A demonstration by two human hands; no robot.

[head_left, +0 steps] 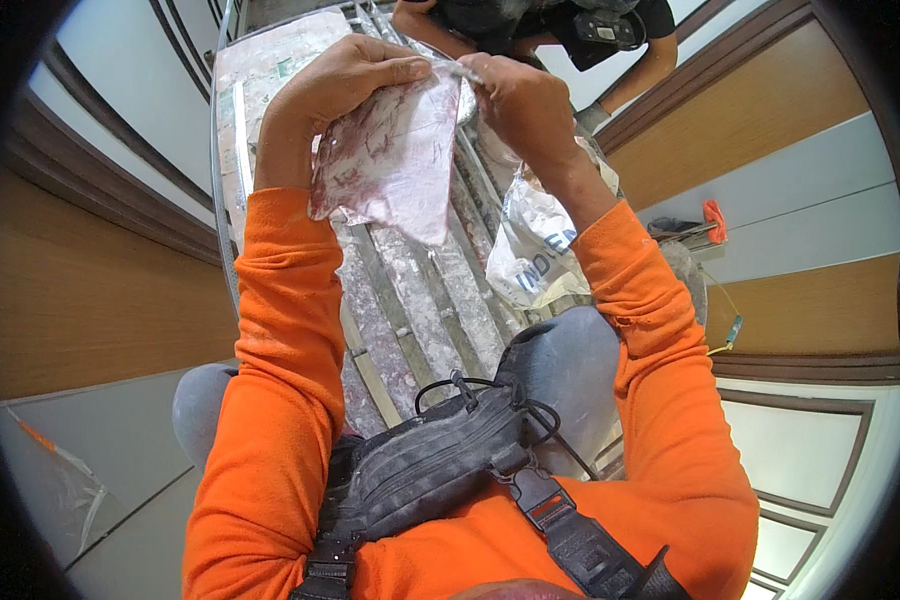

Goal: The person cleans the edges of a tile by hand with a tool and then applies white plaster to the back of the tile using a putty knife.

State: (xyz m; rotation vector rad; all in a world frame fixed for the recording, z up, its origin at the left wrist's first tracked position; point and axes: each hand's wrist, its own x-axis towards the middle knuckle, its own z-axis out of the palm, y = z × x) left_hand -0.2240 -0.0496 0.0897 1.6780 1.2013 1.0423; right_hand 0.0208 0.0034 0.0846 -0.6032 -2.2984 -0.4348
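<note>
White plastic sack (535, 250) with blue print lying right of centre on paint-spattered plank platform (420, 300). Left hand (335, 85) and right hand (525, 100) both gripping stained pinkish-white sheet (390, 160), crumpled, upper centre of frame.

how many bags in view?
2. A stained bag held up by both hands, left hand, right hand; a white sack below the right wrist on the planks. Others may be hidden.
</note>
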